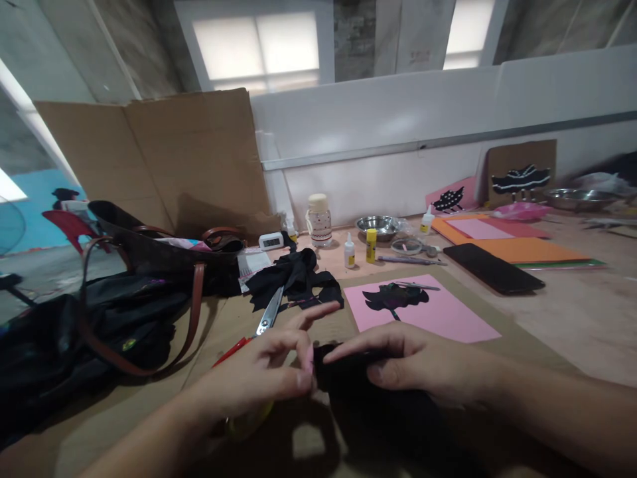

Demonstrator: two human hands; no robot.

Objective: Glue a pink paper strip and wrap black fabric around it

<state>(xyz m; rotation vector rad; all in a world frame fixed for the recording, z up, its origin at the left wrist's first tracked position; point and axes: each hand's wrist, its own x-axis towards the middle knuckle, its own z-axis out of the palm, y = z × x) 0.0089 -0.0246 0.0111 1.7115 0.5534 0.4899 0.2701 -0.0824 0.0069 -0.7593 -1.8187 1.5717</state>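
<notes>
My left hand (279, 362) pinches a small pink piece (310, 358) between thumb and forefinger, at the left edge of a black sheet (393, 411). Closed on that black sheet is my right hand (413, 358), its forefinger pointing along the top edge. Beyond them a black bird-like cutout (395, 299) lies on pink paper (458, 315), with a thin metallic tool (418, 286) across it. Scissors with red handles (266, 322) rest behind my left hand, beside black scraps (288, 275).
A bag with brown handles (199, 299) stands left. Behind are a bottle (319, 222), glue bottle (349, 252), yellow glue stick (371, 245) and metal bowl (381, 227). A black phone (492, 267) and orange paper (537, 251) lie right.
</notes>
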